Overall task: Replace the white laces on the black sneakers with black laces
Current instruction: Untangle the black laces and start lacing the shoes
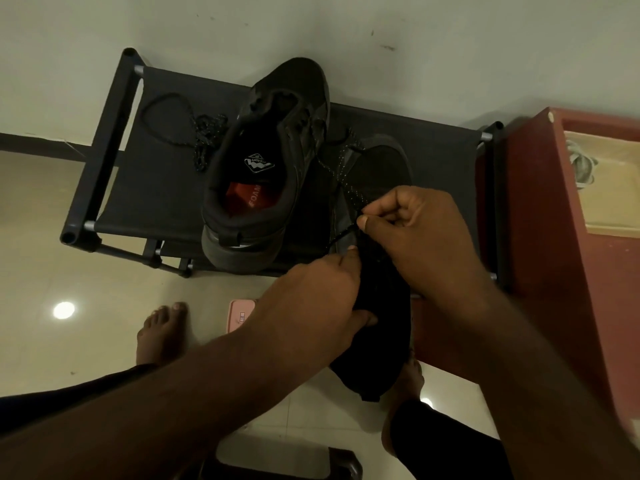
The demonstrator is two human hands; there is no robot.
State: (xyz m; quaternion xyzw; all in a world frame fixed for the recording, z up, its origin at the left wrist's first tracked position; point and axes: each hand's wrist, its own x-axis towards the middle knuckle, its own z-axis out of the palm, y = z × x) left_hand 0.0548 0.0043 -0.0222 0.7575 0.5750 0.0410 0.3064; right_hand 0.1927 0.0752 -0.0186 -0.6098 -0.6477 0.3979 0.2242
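Observation:
Two black sneakers rest on a black fabric shoe rack (166,188). The left sneaker (263,161) stands upright, showing a red insole; a black speckled lace (204,133) trails from it across the rack. The right sneaker (377,306) sticks out past the rack's front edge. My left hand (318,299) grips this sneaker by its side near the collar. My right hand (415,226) pinches a black speckled lace (349,181) just above the sneaker's eyelets. White laces (583,161) lie in a bundle inside the red box at the right.
A red box (540,237) with a beige lining stands against the rack's right end. A pink object (240,315) lies on the tiled floor below the rack. My bare feet (161,330) stand on the floor. A dark object (287,462) sits at the bottom edge.

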